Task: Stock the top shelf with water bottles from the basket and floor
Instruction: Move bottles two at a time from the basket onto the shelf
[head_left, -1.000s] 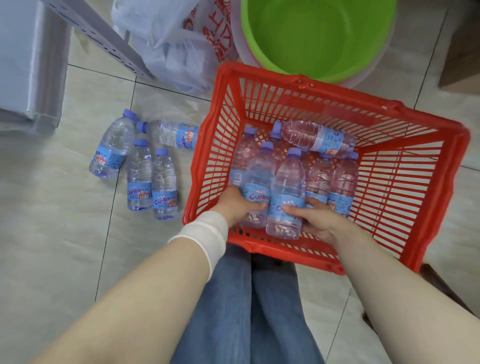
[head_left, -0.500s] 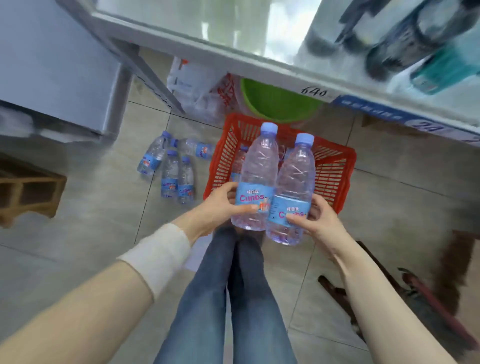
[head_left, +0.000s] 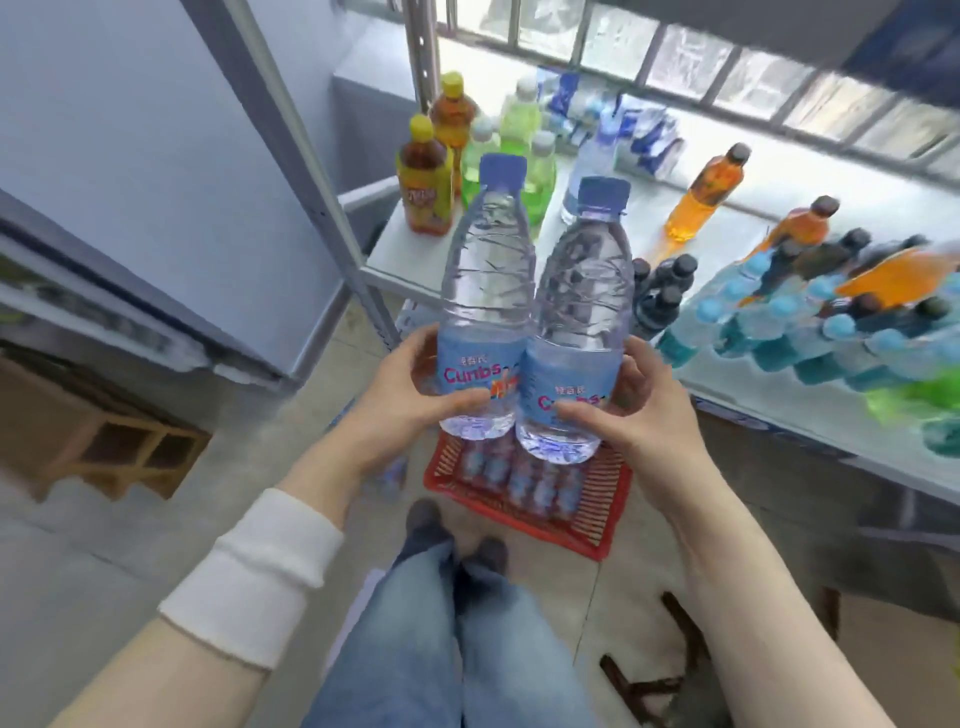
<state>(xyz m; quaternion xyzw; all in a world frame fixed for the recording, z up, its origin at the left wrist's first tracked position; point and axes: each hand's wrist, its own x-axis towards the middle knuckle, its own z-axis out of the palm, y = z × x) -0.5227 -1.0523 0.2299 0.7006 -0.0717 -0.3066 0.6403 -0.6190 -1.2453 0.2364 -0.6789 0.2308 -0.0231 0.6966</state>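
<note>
The left hand (head_left: 415, 400) grasps one water bottle (head_left: 485, 291) and the right hand (head_left: 639, 410) a second water bottle (head_left: 582, 322). Both are upright and touching, probably to shelve as a pair. The top shelf (head_left: 743, 239) lies at one o'clock and the red basket (head_left: 597, 519) at six.

left forearm — white ribbed cuff (head_left: 249, 577) | legs — blue jeans (head_left: 441, 649) | feet: dark shoes (head_left: 423, 519)

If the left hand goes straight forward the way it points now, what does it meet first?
The left hand would probably meet the shelf's front edge first, though depth is unclear.
</note>
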